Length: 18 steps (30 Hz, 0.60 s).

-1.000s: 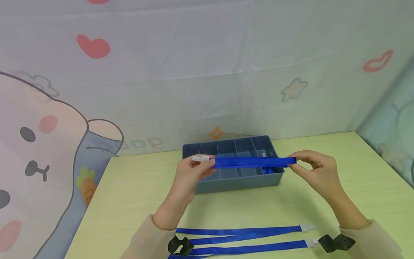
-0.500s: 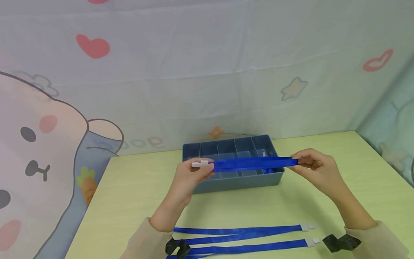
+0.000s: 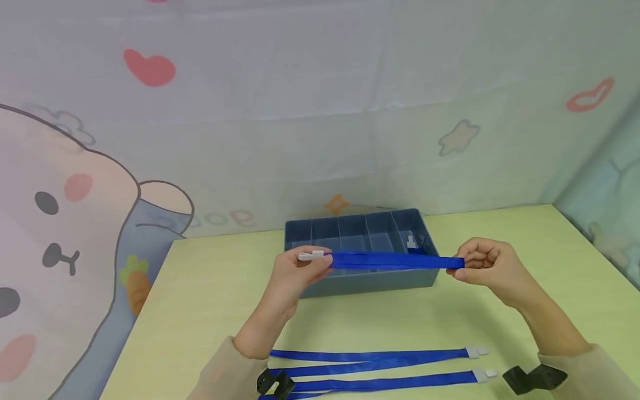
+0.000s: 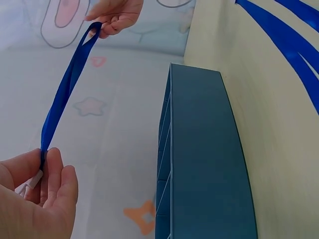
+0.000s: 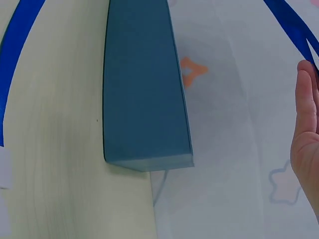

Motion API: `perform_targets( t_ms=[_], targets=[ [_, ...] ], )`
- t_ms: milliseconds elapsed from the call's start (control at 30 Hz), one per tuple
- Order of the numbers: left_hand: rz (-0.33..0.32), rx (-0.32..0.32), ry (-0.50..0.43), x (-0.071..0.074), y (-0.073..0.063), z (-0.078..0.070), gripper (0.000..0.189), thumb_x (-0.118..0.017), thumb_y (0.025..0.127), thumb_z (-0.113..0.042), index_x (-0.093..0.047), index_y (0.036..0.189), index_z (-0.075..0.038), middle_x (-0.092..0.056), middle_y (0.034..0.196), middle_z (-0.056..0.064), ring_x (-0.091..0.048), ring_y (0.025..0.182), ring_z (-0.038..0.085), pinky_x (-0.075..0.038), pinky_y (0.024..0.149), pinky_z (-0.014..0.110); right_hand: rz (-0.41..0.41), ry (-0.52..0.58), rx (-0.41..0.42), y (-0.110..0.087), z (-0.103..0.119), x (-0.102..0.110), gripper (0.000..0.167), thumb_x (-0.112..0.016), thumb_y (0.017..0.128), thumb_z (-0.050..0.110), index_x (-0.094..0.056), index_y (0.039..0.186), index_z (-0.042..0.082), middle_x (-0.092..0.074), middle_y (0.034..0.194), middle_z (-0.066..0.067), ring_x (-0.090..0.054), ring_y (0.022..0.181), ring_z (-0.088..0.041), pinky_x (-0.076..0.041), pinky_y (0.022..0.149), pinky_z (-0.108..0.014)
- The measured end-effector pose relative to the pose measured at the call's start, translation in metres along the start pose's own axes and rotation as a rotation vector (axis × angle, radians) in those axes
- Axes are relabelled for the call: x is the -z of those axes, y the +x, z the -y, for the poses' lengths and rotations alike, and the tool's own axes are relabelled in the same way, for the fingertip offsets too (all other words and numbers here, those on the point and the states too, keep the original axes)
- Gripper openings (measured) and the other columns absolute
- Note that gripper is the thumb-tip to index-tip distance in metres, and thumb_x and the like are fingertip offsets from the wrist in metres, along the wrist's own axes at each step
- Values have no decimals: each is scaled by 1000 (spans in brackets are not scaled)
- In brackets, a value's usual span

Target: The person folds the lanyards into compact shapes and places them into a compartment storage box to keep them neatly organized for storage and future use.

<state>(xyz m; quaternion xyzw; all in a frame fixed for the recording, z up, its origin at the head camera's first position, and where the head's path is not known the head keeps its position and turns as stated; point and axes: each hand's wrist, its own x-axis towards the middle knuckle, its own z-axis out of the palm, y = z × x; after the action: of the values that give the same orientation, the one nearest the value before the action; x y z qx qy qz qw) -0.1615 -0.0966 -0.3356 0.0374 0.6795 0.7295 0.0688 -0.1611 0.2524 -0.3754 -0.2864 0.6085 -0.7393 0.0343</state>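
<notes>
A folded blue lanyard is stretched between both hands, overlapping the compartment box in the head view. My left hand pinches its left end beside the white plastic clip, which points left. At the looped right end, my right hand holds the band between thumb and fingers. The left wrist view shows the lanyard running from the left hand up to the loop at the right hand. Only part of the right hand shows in the right wrist view.
The blue-grey compartment box stands at the table's back; its right compartment contains a white clip and blue band. Two more blue lanyards with white clips lie along the front of the pale table. A printed cloth hangs behind.
The right hand has lowered slightly with the loop end, so the lanyard now slopes down to the right. The white clip and blue band in the box's right compartment show differently. The left hand stays nearly still.
</notes>
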Motion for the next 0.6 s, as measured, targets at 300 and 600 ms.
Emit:
perform_targets(
  t_ms=[300,600],
  targets=[
    [6,-1,50,-4,1,2,18,-66,84,-1,-65,100,8,-63,94,13,-67,86,24,-51,84,37,-139,-133,-42,0,0,-2,19,-57,86,-11,-63,86,6,-69,77,0,-66,71,-14,-54,71,-27],
    [54,3,117,-3,1,4,24,-65,85,-1,-64,107,9,-64,102,17,-68,86,24,-51,85,36,-115,-124,-10,-2,6,3,30,-52,87,-15,-69,100,7,-71,86,-1,-68,77,-13,-54,74,-26]
  ],
)
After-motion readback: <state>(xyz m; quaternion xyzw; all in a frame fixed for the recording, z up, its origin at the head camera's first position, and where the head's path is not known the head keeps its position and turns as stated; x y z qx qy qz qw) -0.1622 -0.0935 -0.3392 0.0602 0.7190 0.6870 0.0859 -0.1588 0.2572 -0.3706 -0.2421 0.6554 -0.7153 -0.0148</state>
